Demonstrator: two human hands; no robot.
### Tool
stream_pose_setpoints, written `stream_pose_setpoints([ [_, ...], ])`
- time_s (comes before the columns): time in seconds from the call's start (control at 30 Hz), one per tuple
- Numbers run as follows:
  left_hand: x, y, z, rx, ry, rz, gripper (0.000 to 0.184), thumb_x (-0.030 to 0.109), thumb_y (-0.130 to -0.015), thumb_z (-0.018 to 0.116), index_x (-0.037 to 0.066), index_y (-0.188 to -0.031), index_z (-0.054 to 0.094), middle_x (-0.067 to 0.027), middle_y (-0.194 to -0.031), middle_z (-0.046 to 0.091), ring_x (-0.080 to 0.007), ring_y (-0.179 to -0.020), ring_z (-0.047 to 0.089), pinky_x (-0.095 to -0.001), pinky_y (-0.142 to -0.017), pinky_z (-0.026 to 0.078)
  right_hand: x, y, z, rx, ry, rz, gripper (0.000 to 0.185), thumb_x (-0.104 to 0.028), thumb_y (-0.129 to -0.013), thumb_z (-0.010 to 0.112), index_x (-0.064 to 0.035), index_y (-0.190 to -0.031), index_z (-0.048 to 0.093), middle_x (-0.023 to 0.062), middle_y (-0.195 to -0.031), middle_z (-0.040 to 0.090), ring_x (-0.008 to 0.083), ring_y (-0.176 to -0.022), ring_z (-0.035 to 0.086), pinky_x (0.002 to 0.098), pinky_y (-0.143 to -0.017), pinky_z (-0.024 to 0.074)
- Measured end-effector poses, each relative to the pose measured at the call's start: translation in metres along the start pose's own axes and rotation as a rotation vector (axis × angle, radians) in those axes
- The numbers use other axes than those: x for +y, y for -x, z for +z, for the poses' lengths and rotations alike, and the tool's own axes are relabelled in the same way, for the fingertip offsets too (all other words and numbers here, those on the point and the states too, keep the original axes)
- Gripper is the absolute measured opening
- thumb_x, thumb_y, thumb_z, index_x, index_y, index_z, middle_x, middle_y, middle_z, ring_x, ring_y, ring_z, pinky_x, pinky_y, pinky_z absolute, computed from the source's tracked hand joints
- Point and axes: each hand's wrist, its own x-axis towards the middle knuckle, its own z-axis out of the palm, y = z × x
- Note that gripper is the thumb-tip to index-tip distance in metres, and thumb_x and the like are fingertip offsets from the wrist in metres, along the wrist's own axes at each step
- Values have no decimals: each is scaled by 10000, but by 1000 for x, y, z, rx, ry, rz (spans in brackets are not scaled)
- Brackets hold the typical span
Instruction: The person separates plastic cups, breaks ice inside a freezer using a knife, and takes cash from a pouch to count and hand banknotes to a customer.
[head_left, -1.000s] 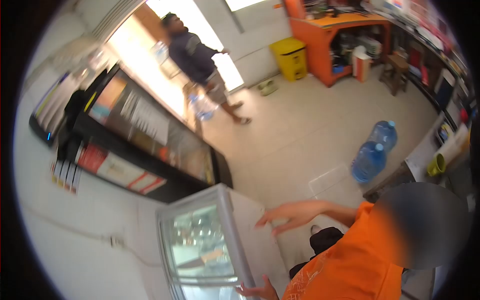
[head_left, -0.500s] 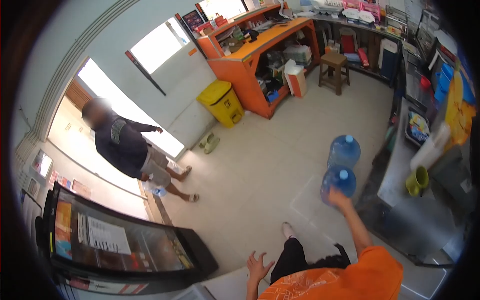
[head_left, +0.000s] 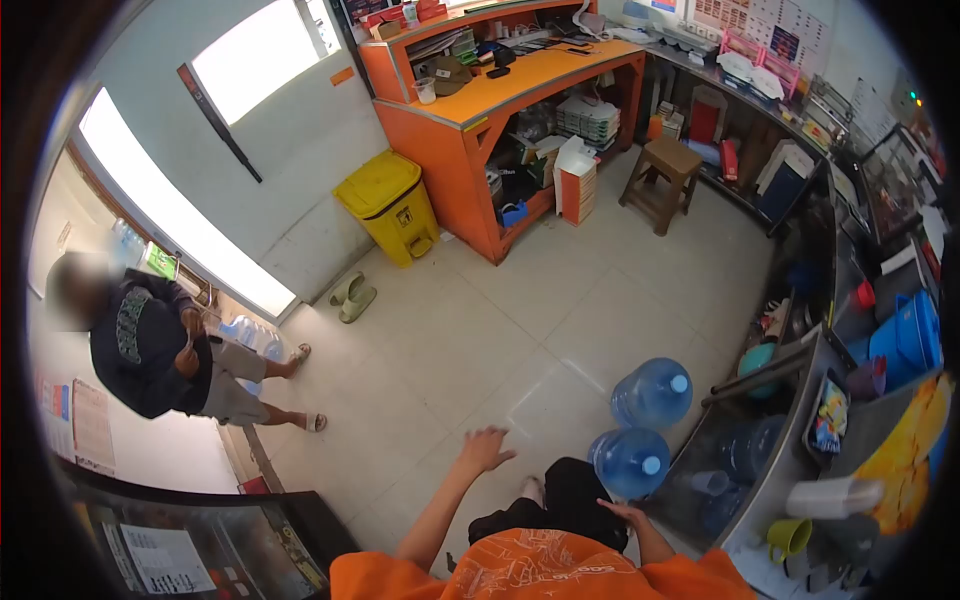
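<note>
My left hand (head_left: 486,450) is stretched out over the tiled floor, fingers apart, with nothing in it. Close to my right leg, my right hand (head_left: 626,513) has its fingers extended and holds nothing. Just beyond it stands a large blue water jug (head_left: 622,463) with a light-blue cap, upright on the floor. A second blue water jug (head_left: 645,393) stands behind the first, and the two appear to touch or nearly touch. My hand looks apart from the nearer jug.
A person (head_left: 150,345) stands at the doorway on the left, near more water jugs (head_left: 250,336). A glass-door fridge (head_left: 215,550) is at lower left. A metal counter (head_left: 770,500) runs along the right. Farther off are a yellow bin (head_left: 385,205), green slippers (head_left: 353,298), an orange desk (head_left: 440,150) and a brown stool (head_left: 662,180).
My right hand has come back from the nearer jug toward my body. My left hand has reached forward. The view has shifted, and the person at the doorway has brought their hands together.
</note>
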Motion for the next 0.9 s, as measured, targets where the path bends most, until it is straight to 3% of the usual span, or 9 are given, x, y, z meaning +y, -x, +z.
stream_pose_setpoints([
  [0.03, 14, -34, -30, 35, -5, 70, 614, 498, -784, 565, 116, -1254, 458, -144, -1205, 508, -341, -1105, 487, -578, -921, 328, -18, -1, -9, -99, -158, 106, 782, -567, -726, 600, -88, -1309, 393, 195, -1283, 448, 293, -1145, 469, 373, -920, 404],
  [0.13, 54, -129, -88, 150, -15, 272, 562, 464, -789, 573, 100, -1207, 481, -137, -1172, 516, -330, -1097, 492, -551, -907, 353, -50, -49, -30, 28, -374, -294, 558, -457, -796, 579, -58, -1183, 540, 172, -1144, 569, 224, -957, 563, 358, -787, 455],
  [0.27, 63, -234, -127, 48, 190, 490, 536, 455, -776, 587, 102, -1169, 493, -133, -1162, 515, -327, -1081, 506, -529, -877, 387, -137, -140, -118, 139, -40, -242, 350, -332, -791, 601, -13, -931, 629, 153, -899, 636, 216, -761, 604, 374, -676, 465],
  [0.33, 49, -268, -142, -58, 64, 379, 547, 460, -798, 559, 118, -1216, 472, -136, -1169, 518, -328, -1078, 508, -505, -894, 383, -216, -143, -169, 315, 273, -352, 292, -280, -767, 631, 8, -801, 657, 162, -805, 654, 218, -702, 620, 386, -633, 471],
  [0.5, -44, -315, -155, -148, -131, -3, 529, 477, -784, 575, 142, -1187, 509, -127, -1133, 546, -322, -1069, 522, -513, -896, 392, -442, -82, -250, 183, 774, -453, 257, -260, -721, 659, -17, -801, 677, 177, -885, 649, 324, -837, 624, 402, -719, 489],
  [0.63, -97, -329, -198, -120, 202, -334, 529, 463, -813, 548, 109, -1205, 510, -161, -1166, 538, -328, -1084, 517, -475, -900, 408, -563, -107, -267, 239, 1266, -455, 323, -340, -672, 673, -65, -840, 697, 129, -850, 668, 304, -849, 625, 388, -740, 498],
  [0.73, -135, -360, -201, 14, 524, -347, 477, 407, -829, 553, 88, -1183, 529, -176, -1152, 544, -322, -1085, 516, -412, -898, 424, -664, -105, -293, 5, 1432, -563, 295, -346, -667, 683, -78, -789, 704, 105, -824, 674, 259, -823, 639, 355, -721, 500],
  [0.83, -151, -418, -242, 269, 663, -307, 403, 348, -833, 563, 77, -1131, 556, -179, -1108, 557, -325, -1052, 525, -375, -888, 431, -772, -138, -317, -450, 949, -906, 311, -373, -697, 688, -62, -718, 688, 128, -750, 665, 225, -741, 643, 344, -658, 491],
  [0.9, -155, -469, -305, 496, 692, -225, 323, 258, -824, 583, 62, -1080, 567, -181, -1087, 554, -333, -1036, 517, -389, -897, 414, -858, -110, -323, -317, 944, -885, 373, -424, -705, 688, -54, -657, 666, 133, -636, 633, 193, -671, 627, 347, -636, 479],
])
